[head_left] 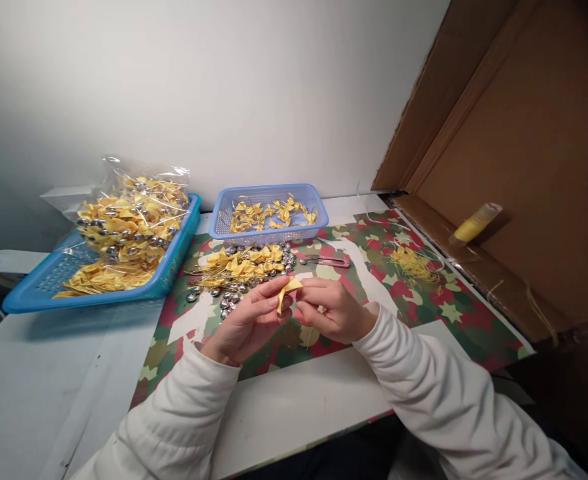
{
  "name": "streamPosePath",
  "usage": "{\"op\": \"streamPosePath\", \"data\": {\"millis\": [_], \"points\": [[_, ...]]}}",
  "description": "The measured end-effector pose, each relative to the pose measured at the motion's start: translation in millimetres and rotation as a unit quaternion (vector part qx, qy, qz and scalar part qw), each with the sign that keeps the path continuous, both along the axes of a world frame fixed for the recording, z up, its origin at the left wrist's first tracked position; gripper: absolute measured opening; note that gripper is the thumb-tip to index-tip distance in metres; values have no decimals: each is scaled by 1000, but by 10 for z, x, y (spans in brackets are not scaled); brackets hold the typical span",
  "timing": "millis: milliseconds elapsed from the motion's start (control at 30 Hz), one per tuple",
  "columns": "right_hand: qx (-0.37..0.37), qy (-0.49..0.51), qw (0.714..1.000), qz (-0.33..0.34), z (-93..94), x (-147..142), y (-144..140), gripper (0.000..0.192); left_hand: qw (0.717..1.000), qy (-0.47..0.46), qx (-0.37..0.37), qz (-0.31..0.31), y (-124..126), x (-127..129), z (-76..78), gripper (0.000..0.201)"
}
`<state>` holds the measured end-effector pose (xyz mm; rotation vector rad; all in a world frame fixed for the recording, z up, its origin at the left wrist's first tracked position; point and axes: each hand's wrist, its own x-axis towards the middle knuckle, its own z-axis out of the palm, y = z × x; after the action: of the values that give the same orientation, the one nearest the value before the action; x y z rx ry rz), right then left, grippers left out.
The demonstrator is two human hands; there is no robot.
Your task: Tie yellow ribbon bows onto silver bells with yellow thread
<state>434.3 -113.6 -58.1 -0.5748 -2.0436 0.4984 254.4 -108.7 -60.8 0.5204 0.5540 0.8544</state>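
In the middle of the view, my left hand [257, 313] pinches a small yellow ribbon bow [288, 291] between thumb and fingers. My right hand [331, 308] is closed beside it, its fingertips meeting the bow's right end; what lies between them is hidden. Just beyond the hands is a pile of yellow ribbon bows [251, 263] with gold ties. Silver bells [228, 301] lie around and under that pile. Pink-handled thread snips [327, 261] rest to the right of the bells.
A blue basket [174, 267] at left carries a clear bag of bows with bells [129, 217]. Behind the pile stands a smaller blue basket [269, 235] with bows. Yellow thread scraps [414, 263] lie right on the camouflage-patterned sheet [454, 313]. A yellow thread spool [475, 224] sticks out from the cardboard [524, 167].
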Motion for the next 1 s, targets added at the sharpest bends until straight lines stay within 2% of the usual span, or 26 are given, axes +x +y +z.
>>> {"op": "streamPosePath", "data": {"millis": [767,1000], "points": [[-2,-8,1000,-26,13,1,-24,28,1000,-9,3,-7,-13,11,2,27],[-12,-2,998,-55,-39,-3,-10,19,1000,-12,13,18,-17,17,24,24]]}}
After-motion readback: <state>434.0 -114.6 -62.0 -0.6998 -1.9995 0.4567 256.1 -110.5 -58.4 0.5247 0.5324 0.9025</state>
